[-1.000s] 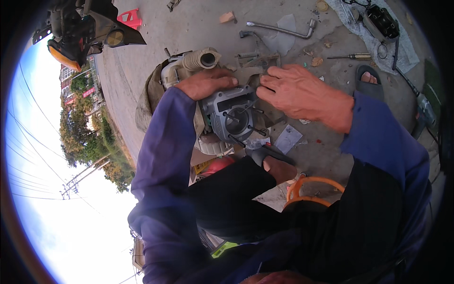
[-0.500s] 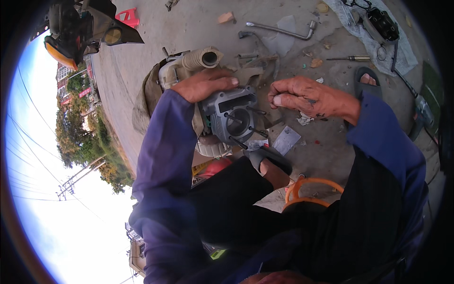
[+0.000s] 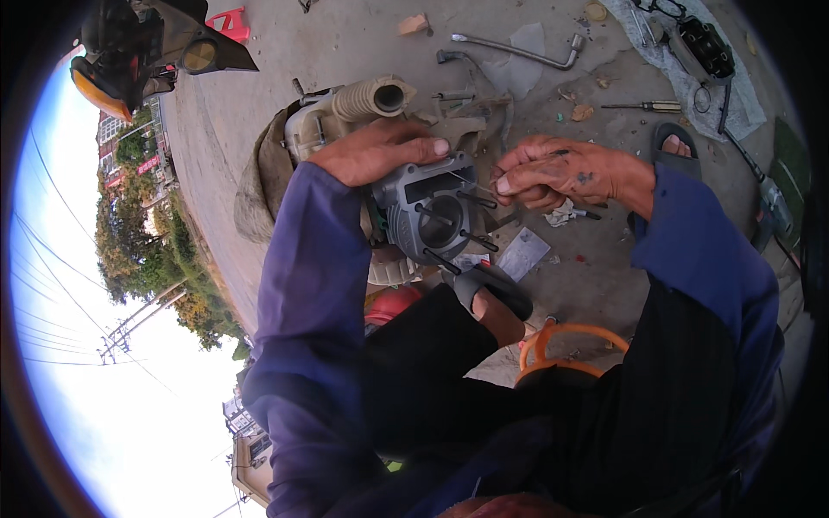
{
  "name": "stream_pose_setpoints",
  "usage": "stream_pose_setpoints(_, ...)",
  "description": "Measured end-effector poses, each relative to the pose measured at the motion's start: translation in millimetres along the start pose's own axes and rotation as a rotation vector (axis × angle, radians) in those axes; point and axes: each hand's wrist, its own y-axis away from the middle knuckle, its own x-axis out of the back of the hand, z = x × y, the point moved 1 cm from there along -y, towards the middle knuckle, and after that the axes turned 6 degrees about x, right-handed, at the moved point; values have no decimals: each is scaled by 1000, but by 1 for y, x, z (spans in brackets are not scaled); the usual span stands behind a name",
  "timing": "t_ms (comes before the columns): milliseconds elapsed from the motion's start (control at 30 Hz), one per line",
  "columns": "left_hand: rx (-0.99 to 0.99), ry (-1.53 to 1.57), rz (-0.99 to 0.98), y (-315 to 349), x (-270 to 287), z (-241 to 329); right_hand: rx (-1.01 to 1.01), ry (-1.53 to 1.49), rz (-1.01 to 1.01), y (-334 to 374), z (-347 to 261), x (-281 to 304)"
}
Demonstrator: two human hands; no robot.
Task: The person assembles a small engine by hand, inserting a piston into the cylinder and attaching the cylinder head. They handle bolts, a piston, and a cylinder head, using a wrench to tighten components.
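Grey engine cylinder (image 3: pixel 404 209) against left grip (image 3: pixel 378 155)

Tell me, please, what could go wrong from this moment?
The thin piece that the right hand seems to pinch could slip and drop into the open round hole of the engine part. This hand is also close to the rods that stick out, so it might knock against one.

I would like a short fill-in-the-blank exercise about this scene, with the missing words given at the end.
The ____ hand is at the upper left of the grey cylinder block.
Around its round bore, ____ studs stick out.
The curved tubing below the right hand is coloured ____.
The power tool lies near the picture's ____ edge.

Missing words: left; four; orange; right.
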Motion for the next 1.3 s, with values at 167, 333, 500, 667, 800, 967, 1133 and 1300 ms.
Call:
stream_pose_setpoints(167,58,-78,47,-1,-1,2,97,170,65,-4,-11,-2)
stream_pose_setpoints(333,42,-91,2,-5,0,-1,279,408,192,2,-19,-12)
stream_pose_setpoints(500,-35,-164,24,-5,0,-8,368,555,377,-1,-14,-20)
stream_pose_setpoints(667,-85,-166,70,-7,0,-8,466,633,475,-2,-5,-19)
stream_pose_setpoints(800,-32,-13,66,-3,-2,-7,527,714,437,7,-7,-21)
stream_pose_setpoints(967,-18,61,57,-2,-2,-9,450,951,376,26,-16,-28)
stream_pose_setpoints(1133,-6,-1,62,-6,-1,-9,580,1186,464,16,-4,-26)
stream_pose_setpoints(1300,29,52,94,-1,-6,-8,575,1257,479,0,1,-29)
